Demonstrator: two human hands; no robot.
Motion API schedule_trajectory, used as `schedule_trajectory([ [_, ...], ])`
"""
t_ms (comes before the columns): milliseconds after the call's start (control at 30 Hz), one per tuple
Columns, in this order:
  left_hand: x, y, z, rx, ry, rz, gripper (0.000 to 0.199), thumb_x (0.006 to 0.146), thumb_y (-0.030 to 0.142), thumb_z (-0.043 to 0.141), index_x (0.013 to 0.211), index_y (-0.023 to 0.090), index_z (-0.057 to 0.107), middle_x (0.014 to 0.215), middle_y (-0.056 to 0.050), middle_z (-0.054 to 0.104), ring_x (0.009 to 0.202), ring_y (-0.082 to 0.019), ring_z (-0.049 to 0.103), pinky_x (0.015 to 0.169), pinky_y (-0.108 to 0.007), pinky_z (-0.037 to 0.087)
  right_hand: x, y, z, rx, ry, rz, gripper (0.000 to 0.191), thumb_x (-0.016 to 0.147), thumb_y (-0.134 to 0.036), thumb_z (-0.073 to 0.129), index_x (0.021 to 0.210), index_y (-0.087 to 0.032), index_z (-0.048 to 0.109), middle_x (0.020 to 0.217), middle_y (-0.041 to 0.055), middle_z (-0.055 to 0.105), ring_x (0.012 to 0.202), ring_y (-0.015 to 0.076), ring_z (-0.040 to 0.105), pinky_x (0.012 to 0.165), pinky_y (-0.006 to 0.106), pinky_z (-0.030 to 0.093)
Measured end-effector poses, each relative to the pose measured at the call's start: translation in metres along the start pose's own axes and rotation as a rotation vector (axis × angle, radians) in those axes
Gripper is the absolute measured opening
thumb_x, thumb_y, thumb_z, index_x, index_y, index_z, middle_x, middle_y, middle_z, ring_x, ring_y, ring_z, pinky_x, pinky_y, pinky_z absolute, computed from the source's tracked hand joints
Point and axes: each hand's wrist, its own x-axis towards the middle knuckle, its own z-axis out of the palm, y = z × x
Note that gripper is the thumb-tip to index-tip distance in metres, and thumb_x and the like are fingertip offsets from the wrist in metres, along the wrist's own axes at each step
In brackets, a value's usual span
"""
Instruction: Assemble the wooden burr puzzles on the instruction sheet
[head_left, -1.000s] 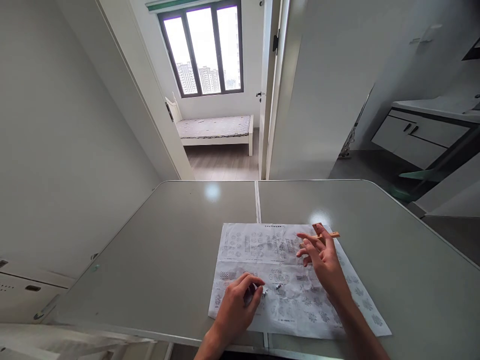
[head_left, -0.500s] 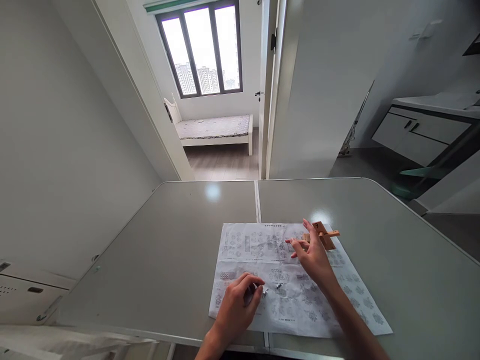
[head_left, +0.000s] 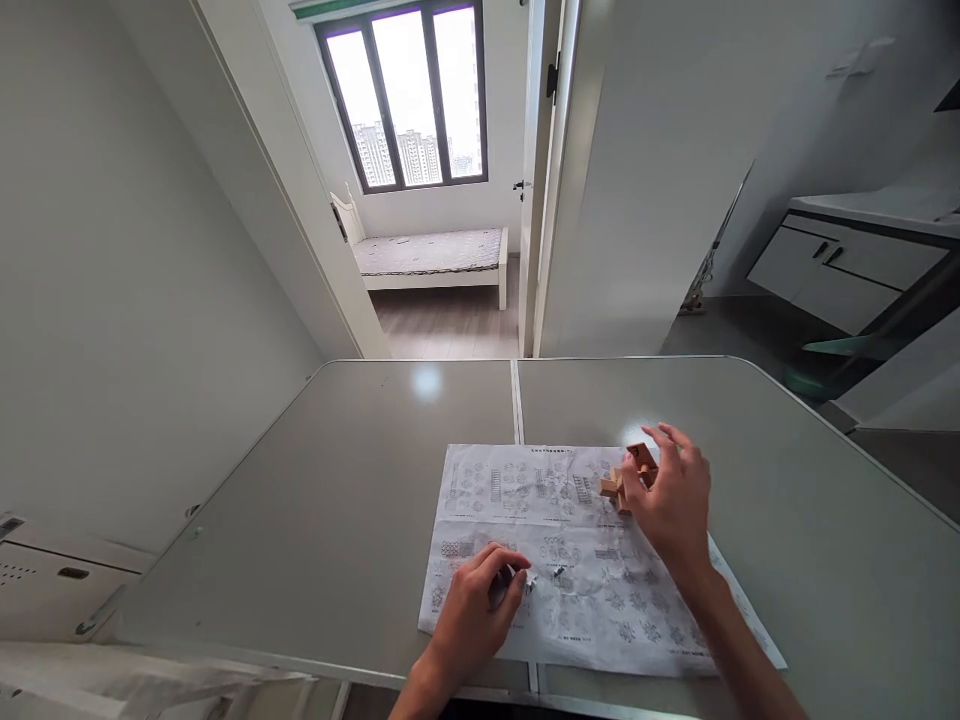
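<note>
A creased printed sheet [head_left: 510,500] with rows of small diagrams lies on the grey table. My left hand [head_left: 480,600] rests over its lower left part, fingers curled; what they hold, if anything, is hidden. Just right of those fingertips are small shiny metal pieces [head_left: 559,572]. Near the sheet's upper right corner, my right hand [head_left: 671,485] is at a group of wooden pieces [head_left: 616,488], thumb and fingers spread around them. The hand partly covers the wood, and I see no closed grip on it.
The table [head_left: 337,500] has a seam [head_left: 516,400] down its middle and a raised rim. Beyond it a doorway opens onto a bed [head_left: 435,255] under a window. A white cabinet [head_left: 847,265] stands at the right.
My right hand has moved right, from the left side of the wooden pieces to over their right part. My left hand has stayed where it was.
</note>
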Motion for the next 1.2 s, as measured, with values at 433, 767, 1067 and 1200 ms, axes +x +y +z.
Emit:
schedule_trajectory([
  [433,-0.001,-0.001,0.000,0.004,-0.009,-0.007,0.017,0.102,0.028,0.053,0.099,0.023,0.069,0.092,-0.003,0.072,0.076,-0.016,0.066,0.073,-0.026,0.054,0.011,0.023,0.006,-0.115,-0.378,0.174,0.037,0.097,-0.047,0.043,0.115,-0.026,0.069,0.100,0.0074,0.076,0.111,0.0326,0.062,0.083,0.040,0.049],
  [767,-0.001,0.002,0.000,0.004,0.010,0.000,0.017,0.101,0.029,0.054,0.099,0.023,0.070,0.091,-0.003,0.072,0.075,-0.016,0.066,0.071,-0.026,0.054,0.019,0.028,-0.008,0.020,-0.099,0.196,0.034,0.097,-0.049,0.054,0.099,-0.022,0.076,0.087,0.0073,0.078,0.072,0.0246,0.067,0.066,0.035,0.047],
  [1067,-0.001,0.002,-0.002,-0.025,-0.015,-0.024,0.020,0.104,0.035,0.052,0.103,0.023,0.068,0.096,-0.003,0.072,0.078,-0.016,0.066,0.076,-0.028,0.055,-0.006,-0.036,-0.042,0.338,0.182,0.142,0.029,0.098,-0.046,0.063,0.106,-0.020,0.073,0.103,0.0097,0.076,0.083,0.0238,0.071,0.078,0.037,0.057],
  [1200,-0.005,-0.004,-0.003,-0.129,0.047,-0.023,0.046,0.100,0.043,0.060,0.141,0.027,0.047,0.129,-0.010,0.067,0.093,-0.019,0.069,0.086,-0.034,0.056,-0.044,-0.067,-0.035,0.628,-0.310,0.136,0.026,0.099,-0.046,0.062,0.106,-0.024,0.072,0.101,0.0056,0.078,0.080,0.0225,0.075,0.072,0.034,0.061],
])
